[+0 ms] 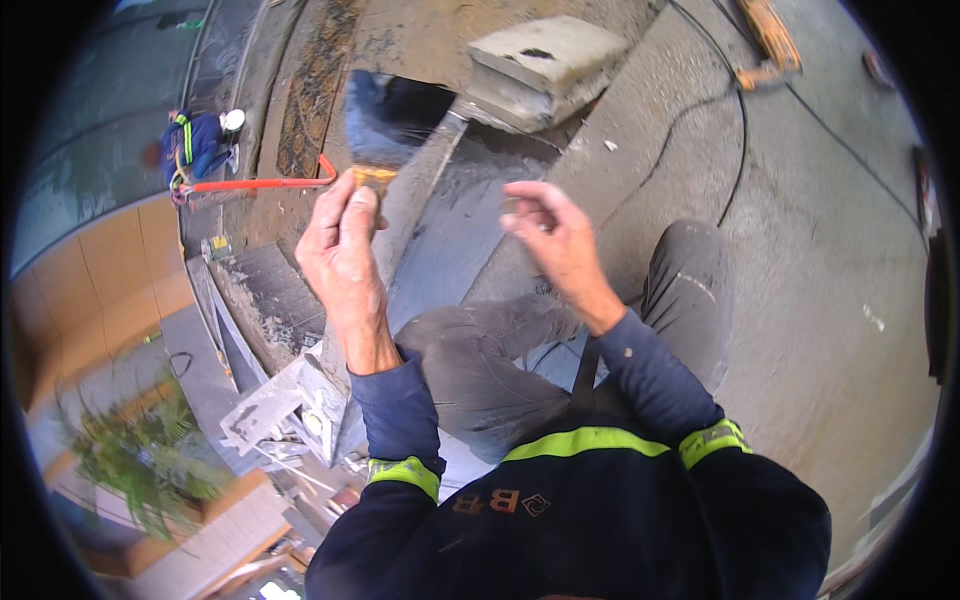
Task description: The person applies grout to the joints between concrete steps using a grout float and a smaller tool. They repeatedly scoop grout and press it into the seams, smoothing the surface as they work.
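My left hand point(345, 250) is closed, pinching a small flat piece with a yellow-orange top point(376, 174) between thumb and fingers. What kind of thing it is cannot be made out. To its right, my right hand point(562, 245) is raised with curled fingers, slightly blurred. A small dark spot shows at its fingertips, too small to name. Both hands are in front of a long sloping concrete ledge point(425, 190) beside a grey channel point(450, 225). A thick concrete block point(545, 65) lies just beyond them.
A dark opening point(410, 110) lies beside the block. Black cables point(745, 150) and an orange tool point(770, 45) are on the concrete floor at right. A red-orange bar point(260, 184) and another person point(200, 140) in a white helmet are at left. Broken debris point(300, 405) and a plant point(150, 455) are lower left.
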Demonstrator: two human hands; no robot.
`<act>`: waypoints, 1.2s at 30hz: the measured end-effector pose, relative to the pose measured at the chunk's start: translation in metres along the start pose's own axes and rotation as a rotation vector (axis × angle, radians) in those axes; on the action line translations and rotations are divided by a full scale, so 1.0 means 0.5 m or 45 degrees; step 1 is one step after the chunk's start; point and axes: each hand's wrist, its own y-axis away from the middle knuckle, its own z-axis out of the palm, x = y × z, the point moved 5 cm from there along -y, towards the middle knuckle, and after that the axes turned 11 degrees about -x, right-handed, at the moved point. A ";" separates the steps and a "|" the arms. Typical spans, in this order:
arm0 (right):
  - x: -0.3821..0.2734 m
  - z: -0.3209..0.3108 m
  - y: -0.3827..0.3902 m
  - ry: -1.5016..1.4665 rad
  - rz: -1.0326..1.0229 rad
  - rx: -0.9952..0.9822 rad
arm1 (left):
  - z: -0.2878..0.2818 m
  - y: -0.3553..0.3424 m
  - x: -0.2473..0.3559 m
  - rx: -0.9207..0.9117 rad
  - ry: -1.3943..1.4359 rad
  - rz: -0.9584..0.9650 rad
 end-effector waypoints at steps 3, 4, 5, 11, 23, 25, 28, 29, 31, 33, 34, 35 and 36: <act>-0.104 -0.126 -0.003 -0.077 0.068 0.080 | -0.010 -0.004 -0.002 -0.156 0.128 -0.073; -0.153 -0.153 -0.018 -0.036 -0.036 -0.006 | -0.005 -0.010 -0.005 -0.214 0.189 -0.109; -0.194 -0.173 -0.038 0.130 -0.077 -0.055 | 0.002 -0.017 -0.008 -0.276 0.191 -0.131; -0.375 -0.167 -0.102 0.859 -0.512 -0.497 | 0.031 -0.017 0.006 -0.504 0.354 -0.132; -0.379 -0.062 -0.040 -0.016 -0.200 0.068 | 0.063 -0.053 0.051 -0.162 0.389 0.123; -0.358 -0.007 -0.018 -0.185 -0.090 -0.036 | 0.077 -0.052 0.061 -0.222 0.368 0.148; -0.334 0.040 -0.030 -0.281 -0.011 -0.023 | 0.099 -0.044 0.074 -0.265 0.413 0.160; -0.334 0.044 -0.038 -0.294 -0.027 -0.014 | 0.105 -0.039 0.077 -0.286 0.403 0.152; -0.340 0.043 -0.047 -0.263 -0.059 0.001 | 0.110 -0.032 0.080 -0.313 0.359 0.138; -0.349 0.039 -0.053 -0.234 -0.080 0.007 | 0.108 -0.027 0.078 -0.325 0.306 0.113; -0.355 0.037 -0.055 -0.222 -0.090 0.009 | 0.108 -0.024 0.077 -0.332 0.248 0.129; -0.359 0.032 -0.056 -0.199 -0.054 0.033 | 0.107 -0.022 0.076 -0.337 0.203 0.139; -0.373 0.028 -0.059 -0.190 -0.116 0.003 | 0.108 -0.021 0.074 -0.340 0.159 0.152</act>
